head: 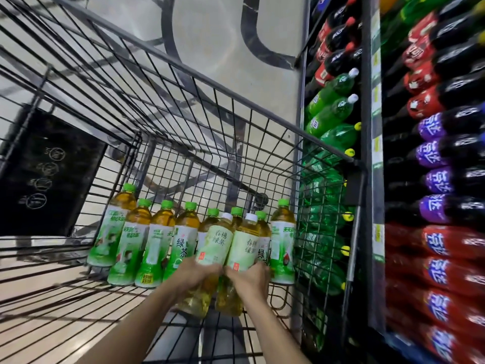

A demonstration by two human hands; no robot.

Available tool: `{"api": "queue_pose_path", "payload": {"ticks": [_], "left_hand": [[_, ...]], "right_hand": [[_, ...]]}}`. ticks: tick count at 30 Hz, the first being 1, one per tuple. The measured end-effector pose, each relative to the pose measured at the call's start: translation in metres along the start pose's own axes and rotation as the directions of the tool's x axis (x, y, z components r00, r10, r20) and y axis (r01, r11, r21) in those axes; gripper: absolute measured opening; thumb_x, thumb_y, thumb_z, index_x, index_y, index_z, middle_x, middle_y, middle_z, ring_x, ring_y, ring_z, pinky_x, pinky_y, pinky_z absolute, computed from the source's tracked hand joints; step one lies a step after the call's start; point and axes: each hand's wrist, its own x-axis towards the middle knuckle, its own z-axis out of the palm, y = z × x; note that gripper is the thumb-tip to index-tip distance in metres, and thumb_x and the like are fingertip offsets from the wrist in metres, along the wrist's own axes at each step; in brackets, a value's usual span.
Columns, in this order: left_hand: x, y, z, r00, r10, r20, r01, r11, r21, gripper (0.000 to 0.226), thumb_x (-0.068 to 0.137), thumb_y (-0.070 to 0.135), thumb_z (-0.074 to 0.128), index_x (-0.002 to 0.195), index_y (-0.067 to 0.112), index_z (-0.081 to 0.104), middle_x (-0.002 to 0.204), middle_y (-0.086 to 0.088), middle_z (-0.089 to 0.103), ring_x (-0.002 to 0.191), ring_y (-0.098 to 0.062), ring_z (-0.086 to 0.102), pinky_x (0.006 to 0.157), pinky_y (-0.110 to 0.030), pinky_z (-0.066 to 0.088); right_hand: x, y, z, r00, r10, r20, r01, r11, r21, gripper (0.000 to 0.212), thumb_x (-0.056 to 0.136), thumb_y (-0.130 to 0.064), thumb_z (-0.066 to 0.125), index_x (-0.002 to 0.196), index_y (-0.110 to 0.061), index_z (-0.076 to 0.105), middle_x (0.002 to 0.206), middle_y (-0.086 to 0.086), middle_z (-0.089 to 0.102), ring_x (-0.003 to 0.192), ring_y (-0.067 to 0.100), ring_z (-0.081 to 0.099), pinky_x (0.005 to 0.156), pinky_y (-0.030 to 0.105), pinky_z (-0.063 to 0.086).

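Observation:
I look down into a black wire shopping cart (199, 77). My left hand (194, 274) grips a white-capped green tea bottle (214, 248) round its middle. Beside it, my right hand (253, 281) grips a second white-capped green tea bottle (242, 249). Both bottles are tilted, side by side, low in the cart. Behind them a row of several green-capped tea bottles (154, 245) stands along the cart's far end, with one more green-capped bottle (282, 243) at the right end.
A store shelf (372, 127) at the right holds green soda bottles (330, 111), dark cola bottles with red labels (425, 101) and purple-labelled bottles (435, 177). The shelf stands close against the cart's right side. Pale patterned floor (210, 27) shows through the cart wires.

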Motion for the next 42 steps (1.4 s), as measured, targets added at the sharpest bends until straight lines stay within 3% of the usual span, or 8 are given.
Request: {"api": "queue_pose_path", "payload": {"ticks": [10,16,21,25,28,34,38,42], "left_hand": [[-0.011,-0.003,-0.022,0.998,-0.044,0.044,0.047,0.997,-0.055,0.035,0.074,0.017,0.073,0.1,-0.001,0.059,0.085,-0.016,0.069,0.068,-0.025,0.065,0.053,-0.026,0.05],[-0.014,-0.001,-0.018,0.998,-0.047,0.051,0.05,0.996,-0.073,0.028,0.077,0.013,0.071,0.1,0.002,0.058,0.089,-0.017,0.068,0.071,-0.026,0.065,0.061,-0.03,0.055],[-0.014,-0.001,-0.019,0.997,-0.037,0.071,0.043,0.996,-0.077,0.034,0.078,0.012,0.071,0.106,0.001,0.056,0.09,-0.017,0.067,0.071,-0.025,0.066,0.058,-0.03,0.054],[-0.018,0.001,-0.018,0.996,-0.035,0.079,0.041,0.996,-0.079,0.039,0.076,0.015,0.073,0.108,0.002,0.056,0.094,-0.018,0.068,0.075,-0.027,0.066,0.058,-0.029,0.053],[-0.022,0.005,-0.017,0.998,-0.022,0.065,0.027,0.996,-0.09,0.05,0.065,0.021,0.079,0.107,0.004,0.057,0.095,-0.018,0.067,0.076,-0.027,0.065,0.055,-0.027,0.053],[-0.03,0.028,-0.018,0.996,0.059,0.068,-0.053,0.996,-0.077,0.036,0.079,0.01,0.069,0.111,0.004,0.051,0.093,-0.016,0.064,0.068,-0.021,0.063,0.046,-0.023,0.049],[-0.043,0.059,-0.021,0.982,0.172,0.083,-0.169,0.985,-0.035,0.042,0.076,0.014,0.073,0.11,0.004,0.052,0.099,-0.02,0.065,0.066,-0.021,0.062,0.049,-0.025,0.049],[-0.067,0.098,-0.016,0.948,0.308,0.077,-0.31,0.951,0.02,0.03,0.079,0.007,0.069,0.103,0.01,0.053,0.093,-0.012,0.065,0.066,-0.018,0.059,0.047,-0.021,0.046]], "right_hand": [[-0.005,0.002,-0.014,0.999,-0.02,0.038,0.018,0.998,0.053,0.065,0.06,-0.024,0.082,0.101,-0.013,0.033,0.092,0.001,0.057,0.07,0.012,0.057,0.049,0.018,0.044],[-0.003,0.008,-0.02,0.978,0.003,0.207,-0.039,0.984,0.171,0.05,0.068,-0.025,0.082,0.107,-0.01,0.055,0.085,0.0,0.064,0.063,0.006,0.061,0.043,0.015,0.043],[0.0,0.015,-0.026,0.909,0.03,0.415,-0.198,0.909,0.368,0.059,0.066,-0.024,0.082,0.116,-0.012,0.053,0.098,0.009,0.069,0.082,0.02,0.069,0.067,0.03,0.056],[-0.003,0.013,-0.021,0.867,0.03,0.498,-0.26,0.879,0.4,0.043,0.069,-0.023,0.079,0.104,-0.01,0.058,0.093,0.012,0.07,0.078,0.022,0.069,0.074,0.035,0.057],[-0.006,0.012,-0.019,0.881,0.029,0.472,-0.26,0.864,0.431,0.044,0.07,-0.024,0.079,0.106,-0.008,0.059,0.093,0.014,0.071,0.076,0.023,0.069,0.072,0.034,0.057],[-0.004,0.002,-0.039,0.904,-0.032,0.426,-0.231,0.803,0.55,0.046,0.072,-0.019,0.078,0.11,-0.01,0.053,0.1,0.017,0.068,0.08,0.027,0.068,0.069,0.037,0.057],[-0.008,-0.013,-0.063,0.926,-0.14,0.351,-0.129,0.756,0.642,0.072,0.057,-0.029,0.085,0.12,-0.017,0.051,0.109,0.012,0.067,0.101,0.03,0.064,0.09,0.05,0.051],[-0.029,-0.034,-0.102,0.939,-0.234,0.253,-0.029,0.677,0.735,0.085,0.053,-0.031,0.085,0.128,-0.017,0.047,0.115,0.011,0.065,0.105,0.03,0.063,0.093,0.053,0.049]]}}
